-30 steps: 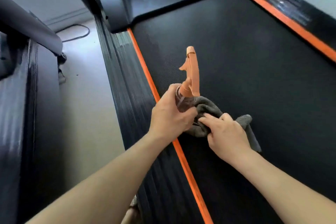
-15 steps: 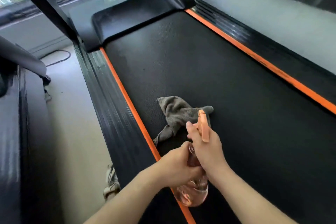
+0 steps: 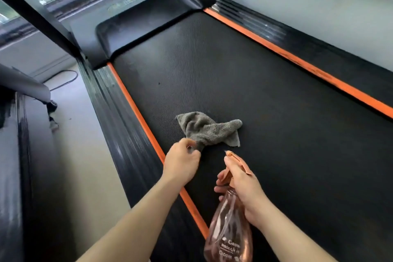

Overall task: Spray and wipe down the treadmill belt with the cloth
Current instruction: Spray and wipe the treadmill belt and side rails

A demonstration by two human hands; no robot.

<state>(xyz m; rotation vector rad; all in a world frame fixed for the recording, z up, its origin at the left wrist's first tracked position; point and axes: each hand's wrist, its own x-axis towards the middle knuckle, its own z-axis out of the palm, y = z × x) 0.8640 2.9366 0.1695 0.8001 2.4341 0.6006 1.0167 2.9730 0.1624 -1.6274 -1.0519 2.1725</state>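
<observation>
Right grip (image 3: 244, 185) curls round glossy pink spray bottle (image 3: 229, 232); left grip (image 3: 182, 164) pinches nubbly grey cloth (image 3: 206, 130).

The treadmill belt (image 3: 265, 95) runs open ahead of us and rightward; the cloth (image 3: 207, 131) our left hand (image 3: 180, 164) pinches blocks the left lane. The motor hood (image 3: 148, 19) closes the far end; the spray bottle (image 3: 229, 229) in our right hand (image 3: 244, 185) overhangs the near belt.

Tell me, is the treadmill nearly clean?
Not yet. The belt shows no wet patches, so little looks done. In hand: the right hand holds the spray bottle, the left hand grips the cloth. Spraying and wiping look left.
</observation>
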